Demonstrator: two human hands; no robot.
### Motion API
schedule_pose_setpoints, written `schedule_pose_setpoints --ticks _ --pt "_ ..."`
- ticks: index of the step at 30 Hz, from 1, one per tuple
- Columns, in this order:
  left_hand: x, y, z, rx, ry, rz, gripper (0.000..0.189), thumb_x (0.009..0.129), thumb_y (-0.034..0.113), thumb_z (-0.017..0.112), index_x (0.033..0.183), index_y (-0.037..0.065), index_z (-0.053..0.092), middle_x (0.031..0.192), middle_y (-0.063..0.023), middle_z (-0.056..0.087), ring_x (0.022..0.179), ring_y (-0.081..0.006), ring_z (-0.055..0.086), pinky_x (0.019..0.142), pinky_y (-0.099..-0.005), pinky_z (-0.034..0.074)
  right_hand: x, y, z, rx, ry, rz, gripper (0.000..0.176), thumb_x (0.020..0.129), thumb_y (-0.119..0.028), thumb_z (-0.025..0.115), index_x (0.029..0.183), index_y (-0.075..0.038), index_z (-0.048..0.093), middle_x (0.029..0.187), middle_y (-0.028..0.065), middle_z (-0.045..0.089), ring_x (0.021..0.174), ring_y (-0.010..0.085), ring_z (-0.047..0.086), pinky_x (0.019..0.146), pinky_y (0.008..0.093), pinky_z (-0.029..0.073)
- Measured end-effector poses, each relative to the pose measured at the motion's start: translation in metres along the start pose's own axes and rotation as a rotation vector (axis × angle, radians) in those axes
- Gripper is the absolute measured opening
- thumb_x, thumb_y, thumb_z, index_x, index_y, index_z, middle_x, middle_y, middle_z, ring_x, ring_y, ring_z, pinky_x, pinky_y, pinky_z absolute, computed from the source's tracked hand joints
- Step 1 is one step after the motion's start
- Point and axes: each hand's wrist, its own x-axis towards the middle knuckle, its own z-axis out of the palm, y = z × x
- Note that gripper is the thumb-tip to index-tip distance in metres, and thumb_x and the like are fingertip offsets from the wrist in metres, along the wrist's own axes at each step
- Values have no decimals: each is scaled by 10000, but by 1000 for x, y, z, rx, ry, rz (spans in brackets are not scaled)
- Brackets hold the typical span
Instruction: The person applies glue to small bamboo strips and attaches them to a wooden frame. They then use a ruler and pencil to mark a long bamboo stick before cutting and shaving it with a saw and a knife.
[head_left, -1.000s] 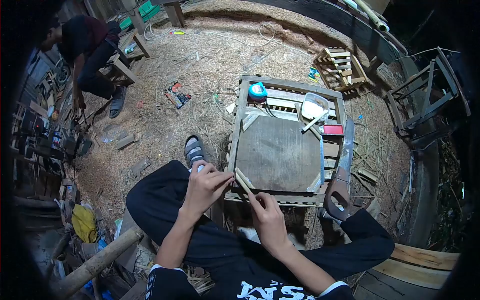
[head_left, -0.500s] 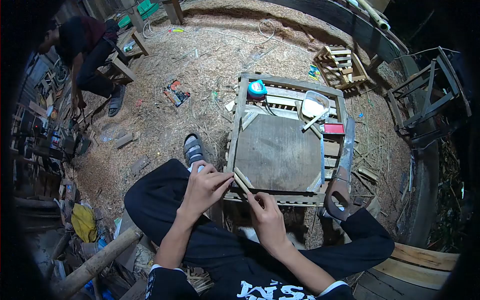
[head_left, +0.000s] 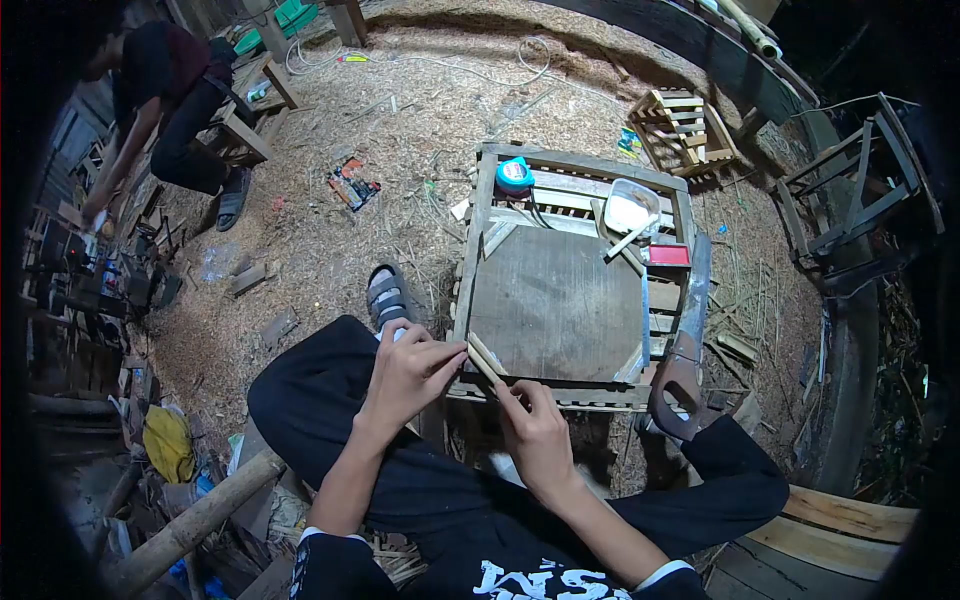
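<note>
While the left hand (head_left: 408, 372) is reaching across the knee, fingers pinched shut on the far end of a thin wooden strip (head_left: 486, 360), the right hand (head_left: 536, 436) is pinching its near end. The strip is sitting at the near-left corner of the slatted frame (head_left: 478, 215), slanting far-left to near-right; bare board (head_left: 555, 300) is lying open beyond.

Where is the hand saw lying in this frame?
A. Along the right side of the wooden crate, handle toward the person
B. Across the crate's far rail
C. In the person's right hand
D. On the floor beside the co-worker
A: the hand saw rests along the right edge of the wooden crate, handle nearest the person, while the left hand and right hand pinch wood strips at the near left corner.
</note>
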Motion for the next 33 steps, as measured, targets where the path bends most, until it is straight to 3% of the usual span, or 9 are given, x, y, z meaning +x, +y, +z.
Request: schedule_pose_setpoints --ticks 8,10,19,28,33 --pt "2 3 -2 -2 -24 -25 203 837 195 862 1005 83 840 802 -52 786 767 -212 675 945 -414 439 2 2 1 -9 19 0 478 847 20 700 1321 -30 659 1142 172 624 1033 356 663 777 449 594" --pt "2 3 -1 -1 -25 -31 207 833 199 866 1002 82 840 799 -55 786 760 -213 676 942 -413 437 4 0 1 -7 65 7 410 851 14 754 1256 -28 709 1090 165 652 939 326 679 788 430 577" --pt "2 2 0 16 -2 2 170 851 218 854 967 95 839 808 -21 791 729 -180 652 918 -392 439 6 -2 1 -14 77 8 377 859 -8 752 1233 -31 715 1058 158 650 915 328 682 756 433 577" --pt "3 10 0 0 19 -39 265 790 210 897 1025 99 841 832 -52 776 756 -215 662 906 -396 440 6 -1 3 -26 77 14 361 864 -16 752 1224 -22 718 1061 155 647 908 324 680 744 432 577" --pt "-3 8 5 -60 41 -151 257 780 195 904 1014 103 846 783 -56 723 755 -217 650 890 -388 453 6 -3 1 -24 77 17 356 867 -16 749 1221 -24 718 1068 154 646 907 322 680 748 433 578"
